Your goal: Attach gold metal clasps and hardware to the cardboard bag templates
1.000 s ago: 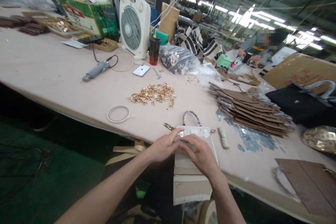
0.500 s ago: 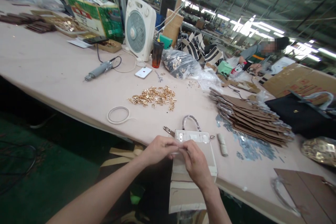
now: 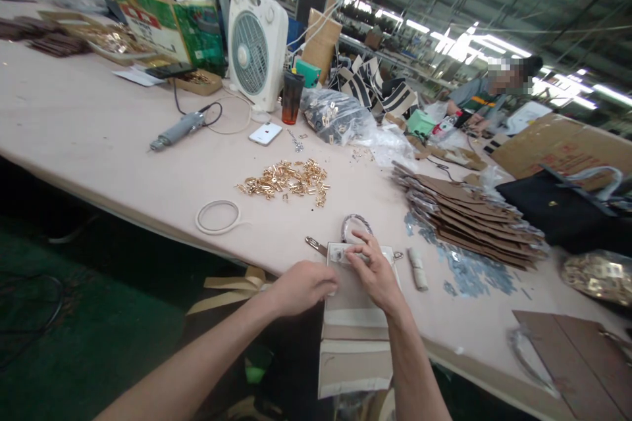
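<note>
A pale handbag (image 3: 345, 302) lies at the table edge, its lower panel hanging toward me. Its wrapped handle (image 3: 356, 218) points away, and a strap with a metal end (image 3: 315, 245) sticks out at its upper left. My left hand (image 3: 306, 286) is closed at the bag's left edge, fingertips pinched; whatever they hold is too small to make out. Over the bag's upper part, my right hand (image 3: 375, 270) has its fingers apart, with the tips near a small metal plate (image 3: 338, 254). A rolled pale piece (image 3: 417, 270) lies right of the bag.
Gold fittings (image 3: 289, 179) are heaped beyond the bag, with a tape ring (image 3: 217, 217) to their left. A stack of brown panels (image 3: 474, 217) stands at right beside silvery pieces (image 3: 474, 276). Farther back are an electric screwdriver (image 3: 178, 131), a phone (image 3: 265, 133), a fan (image 3: 257, 46) and another person (image 3: 476, 102).
My hands have come apart. The right hand has moved up over the top of the bag and its fingers have spread; the left stays closed by the left edge. The view has shifted slightly.
</note>
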Demonstrator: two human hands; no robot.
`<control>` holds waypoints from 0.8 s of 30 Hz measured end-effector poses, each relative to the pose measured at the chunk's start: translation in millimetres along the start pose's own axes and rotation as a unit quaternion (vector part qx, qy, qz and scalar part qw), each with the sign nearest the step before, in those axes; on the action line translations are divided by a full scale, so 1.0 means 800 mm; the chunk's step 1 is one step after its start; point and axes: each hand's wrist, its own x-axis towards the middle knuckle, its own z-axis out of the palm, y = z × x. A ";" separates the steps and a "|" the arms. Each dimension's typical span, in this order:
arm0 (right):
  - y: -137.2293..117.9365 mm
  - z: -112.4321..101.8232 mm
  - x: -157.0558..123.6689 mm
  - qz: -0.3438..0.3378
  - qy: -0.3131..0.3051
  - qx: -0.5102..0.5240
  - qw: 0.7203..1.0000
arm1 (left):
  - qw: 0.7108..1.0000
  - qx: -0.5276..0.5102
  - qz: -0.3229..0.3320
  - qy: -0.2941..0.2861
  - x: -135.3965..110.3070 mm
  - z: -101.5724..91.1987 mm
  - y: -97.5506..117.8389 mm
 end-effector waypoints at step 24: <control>0.013 0.038 0.004 -0.057 0.053 -0.115 0.990 | 0.994 0.104 -0.019 0.012 -0.001 0.008 0.004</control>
